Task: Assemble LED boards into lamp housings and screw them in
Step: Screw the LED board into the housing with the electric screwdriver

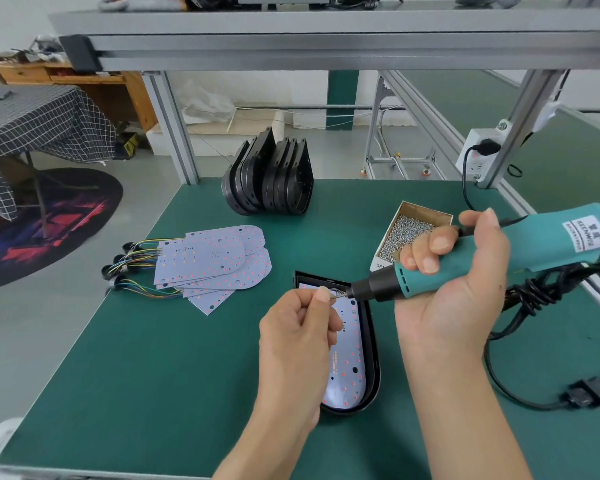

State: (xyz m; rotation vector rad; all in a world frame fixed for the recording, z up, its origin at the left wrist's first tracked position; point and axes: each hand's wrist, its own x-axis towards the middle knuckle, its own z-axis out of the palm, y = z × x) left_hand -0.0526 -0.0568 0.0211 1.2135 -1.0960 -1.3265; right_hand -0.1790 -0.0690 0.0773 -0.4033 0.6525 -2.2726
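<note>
LED board point(347, 362), white, red-dotted, lies in black housing point(373, 368); hands grip: left point(297, 336) screw, right point(454, 289) screwdriver point(520, 252).

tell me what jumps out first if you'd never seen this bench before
The teal electric screwdriver gripped in the right hand, its tip meeting a screw pinched by the left hand over a black housing holding an LED board. Behind lie fanned spare boards and stacked housings.
</note>
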